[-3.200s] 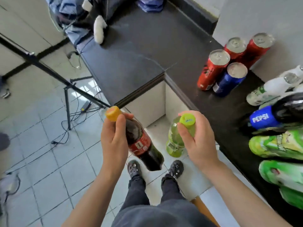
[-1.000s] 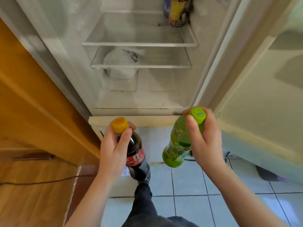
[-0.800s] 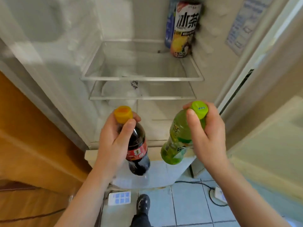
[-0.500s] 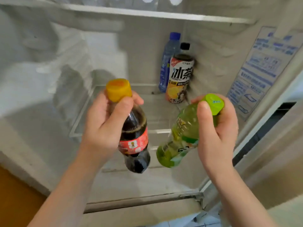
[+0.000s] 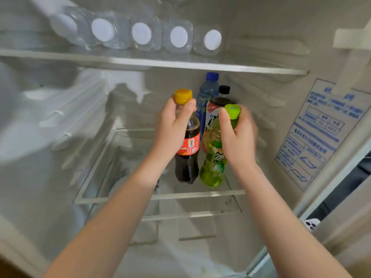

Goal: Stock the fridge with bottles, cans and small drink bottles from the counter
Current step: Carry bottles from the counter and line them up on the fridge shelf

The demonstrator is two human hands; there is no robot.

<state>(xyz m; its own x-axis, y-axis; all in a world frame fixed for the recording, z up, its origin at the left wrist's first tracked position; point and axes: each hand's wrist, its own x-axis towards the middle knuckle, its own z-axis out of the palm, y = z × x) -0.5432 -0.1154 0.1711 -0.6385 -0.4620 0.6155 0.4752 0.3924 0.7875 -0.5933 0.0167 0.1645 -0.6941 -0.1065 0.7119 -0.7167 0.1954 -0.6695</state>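
Your left hand [image 5: 172,129] curls its fingers round the cola bottle [image 5: 187,157], your right hand [image 5: 239,139] round the green tea bottle [image 5: 213,167]. Careful, or you could topple the iced tea bottle [image 5: 212,109] behind!

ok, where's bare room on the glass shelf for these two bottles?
Free: left and middle of the glass shelf, from the left wall to the cola bottle. Crowded: its back right corner, where a blue-capped bottle and a black-capped bottle stand behind the green bottle; the upper shelf holds a row of clear bottles.

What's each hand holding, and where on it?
Left hand grips the yellow-capped dark cola bottle by its neck; right hand grips the green-capped green bottle by its neck.
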